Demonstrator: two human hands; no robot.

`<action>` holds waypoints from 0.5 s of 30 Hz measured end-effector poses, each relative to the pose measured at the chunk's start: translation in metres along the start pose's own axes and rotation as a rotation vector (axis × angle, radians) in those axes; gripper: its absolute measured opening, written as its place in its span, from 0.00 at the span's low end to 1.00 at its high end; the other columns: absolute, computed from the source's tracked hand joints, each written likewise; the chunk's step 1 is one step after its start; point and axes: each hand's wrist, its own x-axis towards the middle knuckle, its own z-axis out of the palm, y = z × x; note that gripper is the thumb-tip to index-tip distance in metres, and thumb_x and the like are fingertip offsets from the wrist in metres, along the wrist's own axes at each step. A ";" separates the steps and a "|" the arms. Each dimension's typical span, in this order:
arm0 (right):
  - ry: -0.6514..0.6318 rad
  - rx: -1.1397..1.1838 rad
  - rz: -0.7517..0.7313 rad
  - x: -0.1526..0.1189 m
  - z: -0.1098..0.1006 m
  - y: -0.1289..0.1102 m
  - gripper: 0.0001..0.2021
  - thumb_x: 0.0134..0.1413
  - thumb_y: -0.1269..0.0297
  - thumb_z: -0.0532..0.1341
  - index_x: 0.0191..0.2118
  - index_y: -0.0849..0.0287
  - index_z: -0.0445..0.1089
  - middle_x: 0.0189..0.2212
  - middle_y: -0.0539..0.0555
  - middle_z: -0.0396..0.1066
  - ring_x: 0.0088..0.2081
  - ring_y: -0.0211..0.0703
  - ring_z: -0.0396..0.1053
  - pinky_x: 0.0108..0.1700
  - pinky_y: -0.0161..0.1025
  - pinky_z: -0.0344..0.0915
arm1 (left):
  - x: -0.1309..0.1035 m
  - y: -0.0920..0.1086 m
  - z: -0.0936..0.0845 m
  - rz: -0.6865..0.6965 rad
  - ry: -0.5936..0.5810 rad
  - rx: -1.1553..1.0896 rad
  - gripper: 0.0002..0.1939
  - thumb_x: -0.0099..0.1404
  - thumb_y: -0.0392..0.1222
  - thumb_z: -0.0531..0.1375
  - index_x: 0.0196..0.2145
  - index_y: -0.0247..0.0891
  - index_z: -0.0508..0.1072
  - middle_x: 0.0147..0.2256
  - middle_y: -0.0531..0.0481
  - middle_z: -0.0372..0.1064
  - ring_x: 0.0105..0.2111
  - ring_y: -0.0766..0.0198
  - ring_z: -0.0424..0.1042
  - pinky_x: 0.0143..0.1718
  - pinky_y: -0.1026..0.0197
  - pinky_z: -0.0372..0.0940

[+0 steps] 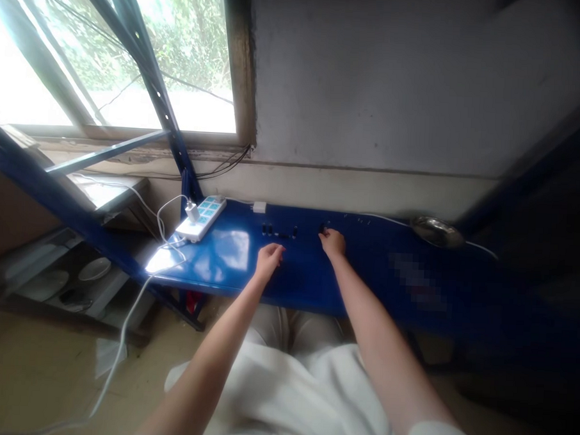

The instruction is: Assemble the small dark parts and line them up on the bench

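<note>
Over the blue tabletop (306, 276), my left hand (269, 260) is closed, its fingers curled in. Whatever those fingers may hold is too small or hidden to make out. Just beyond it lie several small black pieces: an upright pair (267, 230), a flat one (283, 235) and a single upright one (294, 232). My right hand (334, 242) is farther right, thumb and fingers pinched at a small dark piece (323, 228). The kind of that piece cannot be told. Tiny light-coloured bits (363, 221) are scattered beyond the right hand.
At the left end of the table sits a white power strip (204, 217) with a plugged-in charger (192, 212). A small white block (259, 207) lies at the back edge. A shiny metal bowl (436, 231) stands at the right, by a white cable (481, 248). Blue uprights (167, 116) frame the table.
</note>
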 end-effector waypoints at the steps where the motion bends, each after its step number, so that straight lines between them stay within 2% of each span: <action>1: 0.000 -0.005 -0.003 0.001 0.000 0.000 0.09 0.50 0.62 0.58 0.34 0.58 0.73 0.32 0.57 0.74 0.35 0.43 0.70 0.33 0.34 0.60 | 0.000 0.000 0.000 0.002 0.001 0.000 0.16 0.57 0.49 0.54 0.29 0.33 0.72 0.19 0.53 0.62 0.16 0.73 0.59 0.18 0.69 0.55; 15: 0.004 0.010 0.006 0.002 0.001 0.001 0.09 0.50 0.61 0.58 0.33 0.58 0.73 0.31 0.56 0.74 0.34 0.44 0.70 0.30 0.34 0.58 | 0.001 -0.003 0.000 0.014 0.004 0.003 0.16 0.57 0.49 0.54 0.29 0.33 0.72 0.19 0.53 0.62 0.17 0.73 0.60 0.19 0.69 0.56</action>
